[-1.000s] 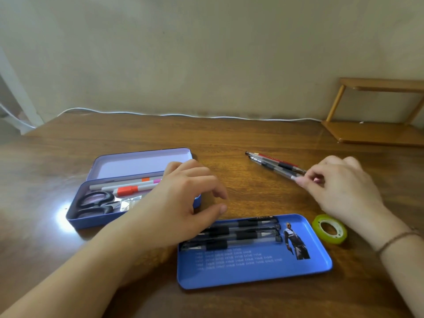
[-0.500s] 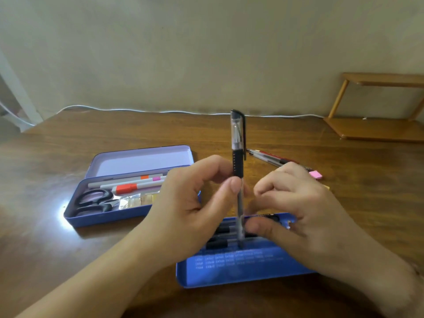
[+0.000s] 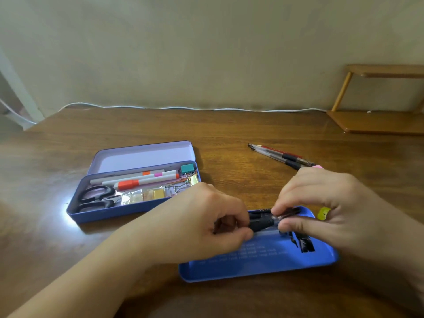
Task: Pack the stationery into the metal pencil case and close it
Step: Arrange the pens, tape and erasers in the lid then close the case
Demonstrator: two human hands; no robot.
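The open metal pencil case lies at the left, its lilac lid folded back. Inside are black scissors, white markers, binder clips and small packets. In front lies a blue tray holding black pens. My left hand and my right hand both grip the pens, held level just over the tray's far edge. Two more pens and a red pencil lie on the table behind my right hand.
A pink eraser peeks out above my right hand and a yellow-green tape roll shows beside it. A wooden shelf stands at the back right. A white cable runs along the wall.
A black pen that my hands held upright over the tray half a second ago is now laid level with the other pens. Both hands have dropped lower onto them.
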